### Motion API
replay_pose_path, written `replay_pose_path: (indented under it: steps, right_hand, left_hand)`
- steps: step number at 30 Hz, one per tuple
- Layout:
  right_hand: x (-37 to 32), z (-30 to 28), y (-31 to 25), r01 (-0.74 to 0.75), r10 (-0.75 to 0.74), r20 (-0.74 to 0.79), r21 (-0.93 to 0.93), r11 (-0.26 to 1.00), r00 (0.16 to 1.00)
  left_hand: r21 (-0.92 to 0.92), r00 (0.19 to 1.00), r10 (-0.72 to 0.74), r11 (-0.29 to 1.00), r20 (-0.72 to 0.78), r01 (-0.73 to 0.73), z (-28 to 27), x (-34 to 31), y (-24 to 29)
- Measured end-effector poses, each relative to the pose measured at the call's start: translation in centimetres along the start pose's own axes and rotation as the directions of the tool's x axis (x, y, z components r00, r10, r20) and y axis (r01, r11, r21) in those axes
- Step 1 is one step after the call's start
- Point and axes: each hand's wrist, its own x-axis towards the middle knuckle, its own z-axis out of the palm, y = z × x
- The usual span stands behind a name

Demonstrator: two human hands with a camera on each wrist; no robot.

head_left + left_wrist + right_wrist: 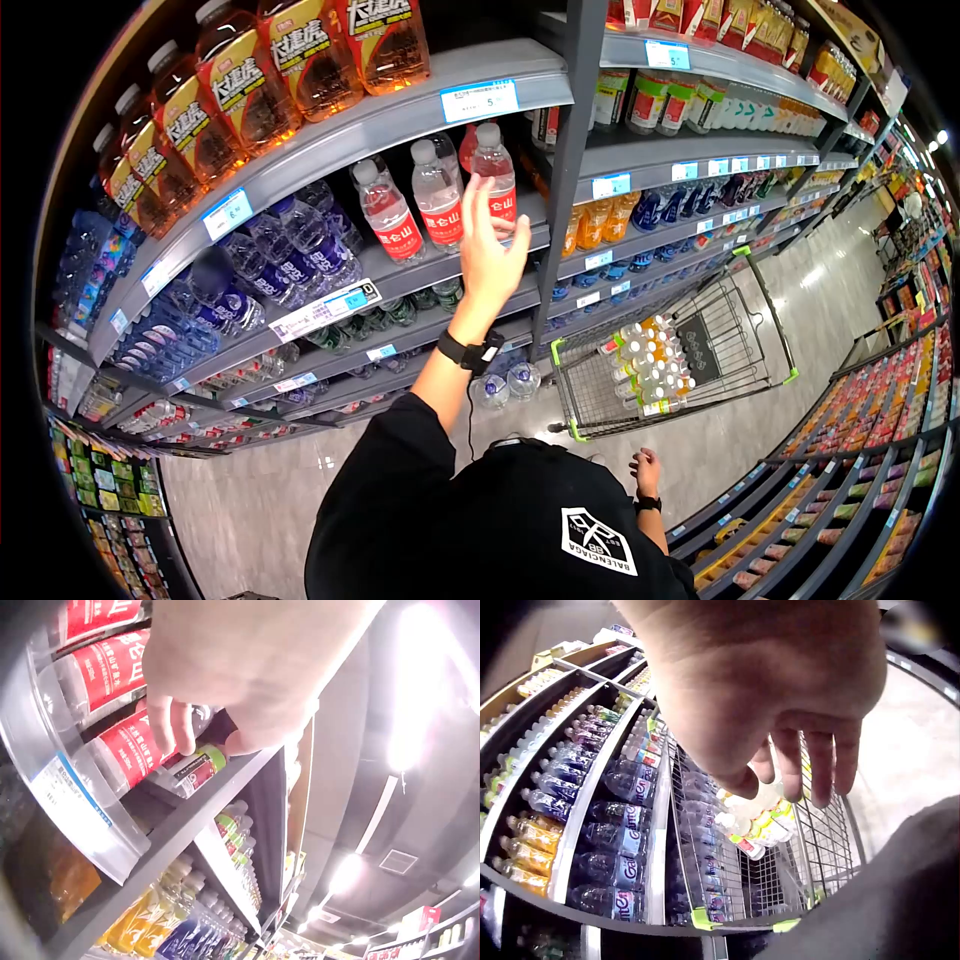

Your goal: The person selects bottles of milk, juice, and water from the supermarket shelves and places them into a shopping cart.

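My left hand (488,255) is raised to the shelf, in front of a clear water bottle (491,150) with a red label. Its fingers are extended and overlap the label; in the left wrist view the fingertips (182,735) lie right at the bottle's side, the thumb apart from it. Two matching water bottles (388,212) (437,190) stand upright to the left of it. My right hand (647,470) hangs low at my side with loosely bent fingers and holds nothing. In the right wrist view, the shopping cart (832,825) shows beyond that hand.
The wire shopping cart (562,395) stands to the right, carrying a cluster of bottles (650,370). Large amber bottles (240,80) line the shelf above, behind a curved shelf edge (370,125). A dark upright post (572,150) borders the bay. Two bottles (522,380) (490,390) stand near the floor.
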Motion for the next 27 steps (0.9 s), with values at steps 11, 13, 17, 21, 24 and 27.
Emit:
replay_pose_path:
  steps: [11,13,17,21,24,27]
  right_hand:
    - [1.7,-1.2,3.2,0.010,-0.010,0.099,0.002,1.000,0.995]
    - [1.2,-0.6,2.4,0.003,-0.001,0.108,-0.016,1.000,0.994]
    - [2.4,0.3,1.7,0.032,-0.013,0.197,-0.093,0.995,0.980]
    - [13.1,-0.4,7.1,0.354,-0.320,0.355,-0.034,0.934,0.878]
    - [13.2,2.3,3.9,0.286,-0.242,0.322,-0.097,0.953,0.915]
    - [12.6,4.4,0.9,0.266,-0.189,0.387,-0.158,0.951,0.903]
  left_hand:
    - [-0.196,0.954,-0.293,0.941,-0.062,0.276,3.7,0.6,-9.0]
    - [-0.190,0.939,-0.322,0.936,-0.117,0.297,4.0,0.2,-9.5]
    - [-0.126,0.957,-0.191,0.978,-0.217,0.166,3.1,0.1,-7.5]
    - [-0.084,0.888,-0.446,0.895,-0.107,0.439,2.9,0.8,-6.5]
    - [-0.063,0.925,-0.343,0.939,-0.163,0.338,3.0,0.4,-6.6]
    - [-0.040,0.945,-0.314,0.949,-0.094,0.312,1.7,0.0,-5.1]
